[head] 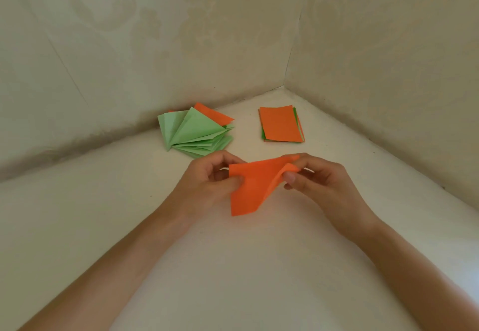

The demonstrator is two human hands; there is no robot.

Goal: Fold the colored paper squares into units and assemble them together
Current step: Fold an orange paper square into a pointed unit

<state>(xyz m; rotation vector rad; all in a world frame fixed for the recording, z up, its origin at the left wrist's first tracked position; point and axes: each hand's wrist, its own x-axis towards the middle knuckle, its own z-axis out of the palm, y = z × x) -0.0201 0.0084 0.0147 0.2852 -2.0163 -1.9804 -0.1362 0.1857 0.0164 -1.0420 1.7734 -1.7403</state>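
Orange paper sheet (250, 188) sits between curled fingertips — left hand (207, 182) pinches its left edge, right hand (318, 177) pinches the bent-over right corner — over the white surface (233, 266). Beyond lie fanned folded units (194, 133) and, to their right, a stack of squares (281, 124).

Two walls met in a corner (284, 87). The left wall (129, 32) and the right wall (388, 45) were both covered in pale cream paper with a faint floral pattern in the same tone, and a thin slanting seam (68, 70) ran down the left one. Below them lay a flat, matte off-white surface (77, 214), shaded darker along its join with the walls, and the light was soft and even, turning cooler and bluish at the lower right edge.
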